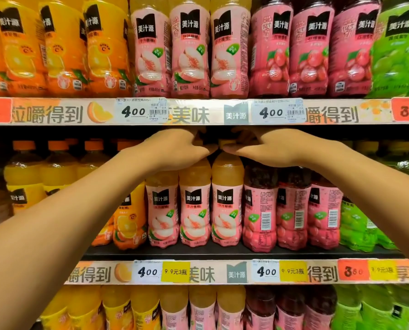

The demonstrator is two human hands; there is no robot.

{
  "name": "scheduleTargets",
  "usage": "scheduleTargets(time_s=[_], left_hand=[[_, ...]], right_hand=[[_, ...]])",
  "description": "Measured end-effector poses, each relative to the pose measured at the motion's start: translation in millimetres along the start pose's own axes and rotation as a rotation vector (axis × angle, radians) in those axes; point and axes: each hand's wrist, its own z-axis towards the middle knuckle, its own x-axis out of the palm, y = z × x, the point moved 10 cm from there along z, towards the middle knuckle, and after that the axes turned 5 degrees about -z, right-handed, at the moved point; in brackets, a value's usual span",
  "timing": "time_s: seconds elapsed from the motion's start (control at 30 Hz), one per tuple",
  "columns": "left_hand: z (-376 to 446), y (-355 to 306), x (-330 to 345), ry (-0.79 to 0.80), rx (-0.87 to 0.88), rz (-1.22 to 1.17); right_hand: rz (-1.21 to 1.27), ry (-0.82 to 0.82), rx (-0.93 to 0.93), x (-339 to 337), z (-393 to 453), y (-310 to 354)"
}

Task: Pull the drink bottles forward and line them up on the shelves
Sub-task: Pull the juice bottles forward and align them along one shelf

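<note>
Shop shelves packed with juice bottles, and we reach both hands into the middle shelf (222,254).

We take the three peach bottles (195,206) at the front centre of that shelf as our landmark: orange bottles (127,225) stand just to their left, red grape bottles (291,210) just to their right, and green bottles (356,227) beyond the red ones. Our left hand (175,148) and right hand (267,148) meet directly above the peach bottles, at cap height under the upper shelf's price strip (198,111). Both sets of fingers curl down into the dark gap behind the front row; we cannot tell whether they grip a cap or bottle. Below the peach bottles, price tags (147,272) mark the shelf edge.
</note>
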Motion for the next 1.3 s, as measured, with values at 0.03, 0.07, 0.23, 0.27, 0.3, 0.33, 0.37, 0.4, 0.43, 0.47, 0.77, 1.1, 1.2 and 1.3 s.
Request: scheduleTargets(time_s=[0.03,0.07,0.23,0.27,0.3,0.33,0.37,0.4,0.43,0.47,0.77,1.1,1.2,1.3], left_hand=[[0.9,-6.3,-0.4,-0.029,0.016,0.006],[2.2,-13.4,0.2,-0.053,0.02,0.016],[11.5,-56.6,16.6,-0.082,0.055,0.028],[12.9,-67.0,20.5,-0.077,0.08,0.029],[14.0,-76.9,24.2,-0.058,0.11,0.022],[15.2,-86.7,28.6,-0.029,0.142,0.008],[15.8,-93.9,31.7,0.007,0.164,-0.013],[16.9,-100.4,35.2,0.039,0.182,-0.039],[18.1,-105.4,38.7,0.067,0.191,-0.056],[18.6,-109.2,41.6,0.087,0.197,-0.06],[22.6,-117.9,43.5,0.104,0.233,-0.069],[33.3,-106.5,46.1,-0.025,0.19,-0.1],[34.7,-106.4,49.0,-0.008,0.197,-0.12],[32.2,-107.5,48.0,0.014,0.219,-0.12]], right_hand=[[-0.006,-0.027,-0.036,-3.6,-5.4,0.2],[-0.027,-0.054,-0.061,-7.8,-13.3,-0.4],[-0.166,-0.093,0.034,-21.6,-42.9,-38.0],[-0.168,-0.089,0.05,-24.0,-48.0,-45.3],[-0.157,-0.084,0.052,-25.9,-53.1,-50.3],[-0.132,-0.088,0.04,-27.4,-58.1,-53.7],[-0.111,-0.098,0.029,-29.2,-61.7,-55.8],[-0.107,-0.108,0.024,-31.5,-64.8,-59.6],[-0.121,-0.109,0.032,-33.5,-67.5,-63.3],[-0.139,-0.109,0.047,-34.0,-69.0,-67.2],[-0.093,-0.083,0.11,-32.1,-66.3,-71.3],[-0.1,0.038,0.289,-29.3,-66.5,-91.2],[-0.042,0.042,0.261,-29.0,-68.6,-86.5],[-0.081,0.037,0.28,-30.3,-68.6,-88.4]])
